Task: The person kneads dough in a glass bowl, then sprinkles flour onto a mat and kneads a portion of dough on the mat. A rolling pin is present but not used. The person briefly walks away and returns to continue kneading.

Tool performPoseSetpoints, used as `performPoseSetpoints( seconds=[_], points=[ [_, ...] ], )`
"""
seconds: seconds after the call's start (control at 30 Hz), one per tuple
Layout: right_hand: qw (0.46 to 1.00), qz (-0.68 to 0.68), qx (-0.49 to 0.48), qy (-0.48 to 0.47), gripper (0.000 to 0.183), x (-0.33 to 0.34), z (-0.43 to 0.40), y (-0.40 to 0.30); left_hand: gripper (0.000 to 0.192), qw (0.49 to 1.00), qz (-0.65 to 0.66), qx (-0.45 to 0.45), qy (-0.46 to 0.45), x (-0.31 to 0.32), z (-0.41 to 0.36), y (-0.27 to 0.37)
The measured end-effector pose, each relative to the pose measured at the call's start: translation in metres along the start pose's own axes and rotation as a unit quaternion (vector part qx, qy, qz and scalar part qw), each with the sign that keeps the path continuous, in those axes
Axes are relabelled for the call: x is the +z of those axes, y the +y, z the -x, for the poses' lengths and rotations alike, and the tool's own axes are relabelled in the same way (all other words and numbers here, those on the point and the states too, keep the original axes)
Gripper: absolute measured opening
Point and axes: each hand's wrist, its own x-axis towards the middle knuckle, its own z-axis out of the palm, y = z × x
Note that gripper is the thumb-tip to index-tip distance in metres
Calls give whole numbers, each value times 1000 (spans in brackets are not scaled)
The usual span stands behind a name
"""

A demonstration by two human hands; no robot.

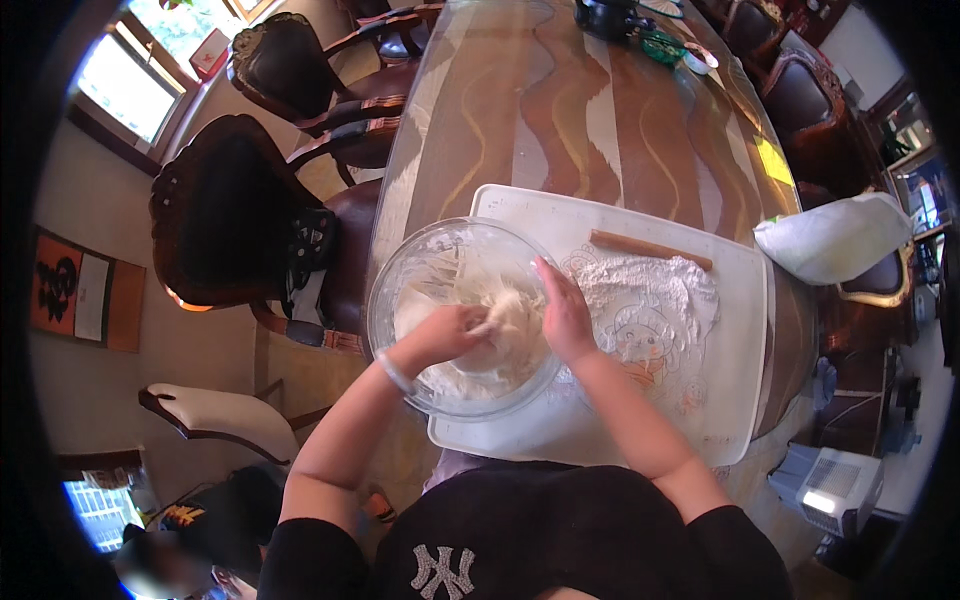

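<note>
A large clear glass bowl [469, 225] stands on the left part of a white mat [720, 412] and overhangs its edge. Inside it lies pale, sticky dough [514, 319], with streaks and loose flour on the walls. My left hand [450, 334] reaches into the bowl with curled fingers gripping the dough; a bracelet circles that wrist. Along the bowl's right rim rests my right hand [564, 311], its fingers straight and holding the side. White flour [652, 289] is spread over the mat to the right, below a wooden rolling pin [649, 250].
The long patterned table [487, 112] bears a dark pot [604, 21], a green bowl [663, 47] and a white bowl [700, 58] far off. A white bag [832, 236] sits by its right edge. Chairs [232, 217] line the left; a person [225, 517] is at lower left.
</note>
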Motion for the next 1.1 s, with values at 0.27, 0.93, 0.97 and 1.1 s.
performPoseSetpoints(
  seconds=[0.27, 0.93, 0.97, 1.1],
  points=[
    [988, -82, 109, -71, 55, -5, -10, -41, 68, 852, -317, 43, 414, -18, 27, -10],
    [952, -109, 223, 178, 35, -57, 34, 148, 43, 935, 302, 133, 130, 111, -94, 84],
    [948, -113, 214, 204, 35, -49, 35, 165, 41, 939, 293, 29, 176, 129, -130, 83],
    [934, -156, 217, 237, 31, -7, 41, 182, 31, 824, 259, -174, 474, 165, -214, 67]
  ],
)
